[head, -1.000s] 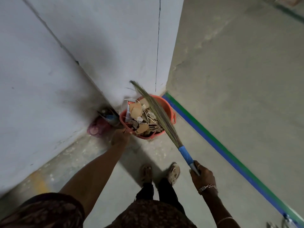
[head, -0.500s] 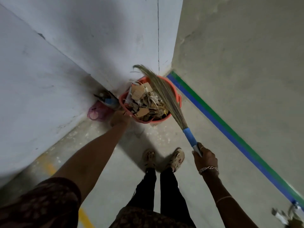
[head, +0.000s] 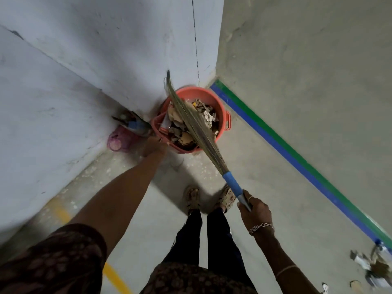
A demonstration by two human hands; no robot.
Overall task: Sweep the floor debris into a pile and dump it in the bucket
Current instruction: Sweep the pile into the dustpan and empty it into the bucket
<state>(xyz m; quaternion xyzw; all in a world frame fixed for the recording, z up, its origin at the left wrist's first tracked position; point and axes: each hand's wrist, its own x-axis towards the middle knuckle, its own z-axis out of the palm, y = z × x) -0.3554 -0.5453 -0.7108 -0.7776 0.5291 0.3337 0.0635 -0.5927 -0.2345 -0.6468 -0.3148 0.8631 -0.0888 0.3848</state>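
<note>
- Right hand: fingers curled round the grey end of the broom handle, just below its blue sleeve. The bristles slant up and to the left across the mouth of the bucket.
- Left hand: arm stretched forward, hand at the near-left rim of the bucket. Blur hides whether the fingers clasp the rim or only touch it.
- Bucket: orange-red, on the floor at the foot of the wall, beside the wall's outer corner. It is filled with debris of cardboard and paper scraps.
- Left of the bucket, against the wall: a pink object and a dark bundle with a blue part, both indistinct.
- Feet in sandals stand near the bucket, just beside the broom handle.
- A blue-green floor stripe runs diagonally on the right, with open concrete on both sides.
- More litter lies at the lower right, near the stripe's end.
</note>
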